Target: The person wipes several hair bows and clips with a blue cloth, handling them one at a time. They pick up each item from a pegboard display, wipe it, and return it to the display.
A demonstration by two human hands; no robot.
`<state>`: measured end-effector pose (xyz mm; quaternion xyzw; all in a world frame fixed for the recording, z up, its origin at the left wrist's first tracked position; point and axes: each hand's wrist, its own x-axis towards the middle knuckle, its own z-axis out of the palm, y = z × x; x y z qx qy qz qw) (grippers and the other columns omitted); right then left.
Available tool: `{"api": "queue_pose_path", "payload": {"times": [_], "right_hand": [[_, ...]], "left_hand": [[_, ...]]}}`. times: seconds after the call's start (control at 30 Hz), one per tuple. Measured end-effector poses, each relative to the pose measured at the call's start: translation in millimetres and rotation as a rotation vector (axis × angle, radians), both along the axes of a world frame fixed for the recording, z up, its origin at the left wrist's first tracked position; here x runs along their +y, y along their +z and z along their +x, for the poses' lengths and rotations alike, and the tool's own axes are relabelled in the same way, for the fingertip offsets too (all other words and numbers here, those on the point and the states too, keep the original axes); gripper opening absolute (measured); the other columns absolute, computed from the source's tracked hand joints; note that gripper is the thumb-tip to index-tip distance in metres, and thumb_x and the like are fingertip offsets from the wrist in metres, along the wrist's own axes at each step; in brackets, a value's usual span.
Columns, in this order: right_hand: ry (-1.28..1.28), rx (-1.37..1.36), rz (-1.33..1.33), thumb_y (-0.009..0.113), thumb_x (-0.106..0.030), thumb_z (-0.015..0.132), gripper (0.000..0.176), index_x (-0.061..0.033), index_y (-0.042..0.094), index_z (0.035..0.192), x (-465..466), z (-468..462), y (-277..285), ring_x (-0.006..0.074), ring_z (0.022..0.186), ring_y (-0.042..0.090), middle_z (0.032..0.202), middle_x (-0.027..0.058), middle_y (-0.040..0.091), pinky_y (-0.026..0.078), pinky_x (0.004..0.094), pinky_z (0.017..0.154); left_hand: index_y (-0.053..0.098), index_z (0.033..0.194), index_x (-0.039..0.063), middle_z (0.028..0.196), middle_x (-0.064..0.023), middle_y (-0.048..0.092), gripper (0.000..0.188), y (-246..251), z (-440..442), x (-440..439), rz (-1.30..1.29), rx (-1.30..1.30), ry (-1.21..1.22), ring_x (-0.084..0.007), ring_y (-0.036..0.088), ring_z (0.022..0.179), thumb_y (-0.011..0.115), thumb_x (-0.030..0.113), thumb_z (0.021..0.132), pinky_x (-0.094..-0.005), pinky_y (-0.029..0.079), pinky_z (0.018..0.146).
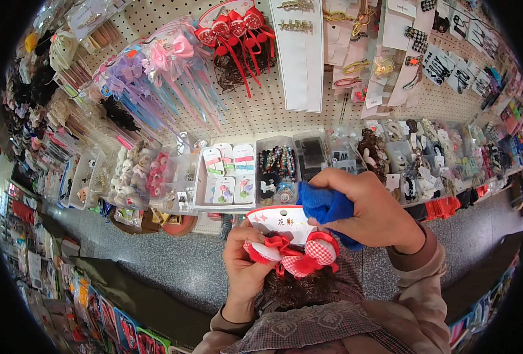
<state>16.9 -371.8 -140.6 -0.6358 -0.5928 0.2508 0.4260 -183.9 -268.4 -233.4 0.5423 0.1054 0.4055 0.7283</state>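
My left hand (245,261) grips the left side of a carded hair accessory, its fingers on the white card (283,225) and on a red bow. The accessory has red-and-white checked bows (321,249) with red ribbon, and curly brown hair (297,285) hangs below it. In my right hand (372,208) is a bunched blue cloth (323,203), held at the card's upper right edge. Part of the cloth hangs under the hand, beside the right bow. The fingertips of the right hand are partly hidden by the cloth.
A shelf ahead carries a white box of carded hair clips (196,186), a clear bin of beaded hair ties (277,161) and several bins of scrunchies. Above, a pegboard (261,113) holds red bow hairpieces (237,33) and pastel ribbon ones (168,57). More racks stand behind at lower left.
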Motion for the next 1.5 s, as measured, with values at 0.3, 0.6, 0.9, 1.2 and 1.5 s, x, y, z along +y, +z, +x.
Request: {"api": "queue_pose_path", "payload": {"times": [0.3, 0.6, 0.9, 1.2, 1.5], "right_hand": [[-0.402, 0.41, 0.283, 0.074, -0.015, 0.083, 0.035, 0.0029, 0.059, 0.109, -1, -2, -11, 0.0104, 0.077, 0.061, 0.086, 0.0057, 0.066, 0.05, 0.0267, 0.07], [-0.289, 0.308, 0.076, 0.079, -0.017, 0.078, 0.043, 0.0035, 0.06, 0.111, -13, -1, -17, 0.0126, 0.086, 0.062, 0.092, 0.0062, 0.066, 0.05, 0.0281, 0.079], [-0.25, 0.132, 0.117, 0.077, -0.01, 0.078, 0.031, 0.002, 0.06, 0.101, -1, -9, -17, 0.0062, 0.074, 0.054, 0.08, 0.0052, 0.063, 0.047, 0.024, 0.067], [-0.248, -0.008, 0.263, 0.077, -0.007, 0.073, 0.03, 0.0016, 0.063, 0.098, -5, -15, -22, 0.0139, 0.072, 0.063, 0.082, 0.0101, 0.066, 0.049, 0.0263, 0.067], [-0.058, 0.217, 0.651, 0.077, -0.006, 0.068, 0.026, 0.0073, 0.065, 0.087, -13, -10, -35, 0.0213, 0.068, 0.063, 0.081, 0.0145, 0.067, 0.049, 0.0294, 0.061]], "left_hand": [[0.049, 0.107, 0.006, 0.109, -0.0058, 0.059, 0.041, 7, 1, -1, -0.091, 0.004, 0.028, -0.0159, 0.06, 0.101, 0.073, -0.007, 0.076, -0.0308, 0.049, 0.09], [0.048, 0.116, 0.004, 0.11, -0.0094, 0.06, 0.044, 12, 7, -4, -0.05, 0.039, 0.002, -0.0186, 0.06, 0.105, 0.071, -0.006, 0.079, -0.033, 0.047, 0.094], [0.046, 0.111, 0.001, 0.11, -0.0115, 0.058, 0.037, 9, -6, 5, 0.335, 0.31, -0.047, -0.0192, 0.06, 0.102, 0.066, -0.004, 0.08, -0.0346, 0.048, 0.093], [0.05, 0.114, 0.002, 0.112, -0.0161, 0.058, 0.042, 29, -14, 8, 0.779, 0.462, -0.019, -0.0273, 0.056, 0.11, 0.071, 0.003, 0.078, -0.0373, 0.044, 0.095], [0.02, 0.142, 0.012, 0.134, -0.0313, 0.043, 0.083, 24, -18, 3, 0.499, -0.014, -0.149, -0.0393, 0.046, 0.127, 0.073, 0.006, 0.078, -0.0483, 0.041, 0.102]]}}
